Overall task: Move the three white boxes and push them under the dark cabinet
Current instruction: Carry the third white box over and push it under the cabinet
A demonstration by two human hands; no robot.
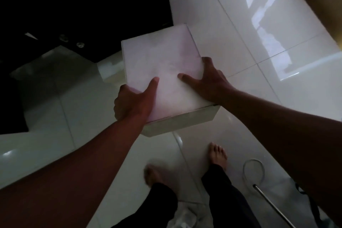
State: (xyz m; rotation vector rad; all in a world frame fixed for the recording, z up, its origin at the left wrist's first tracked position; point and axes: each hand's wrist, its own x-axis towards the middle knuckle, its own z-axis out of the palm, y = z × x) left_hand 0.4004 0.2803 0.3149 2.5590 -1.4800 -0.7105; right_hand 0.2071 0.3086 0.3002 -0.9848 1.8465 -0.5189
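White box, frame centre: I gripped it with my left hand and right hand; dark cabinet upper left.

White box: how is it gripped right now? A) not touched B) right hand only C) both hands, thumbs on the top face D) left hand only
C: the left hand and right hand each clasp a side of the white box, thumbs lying on top.
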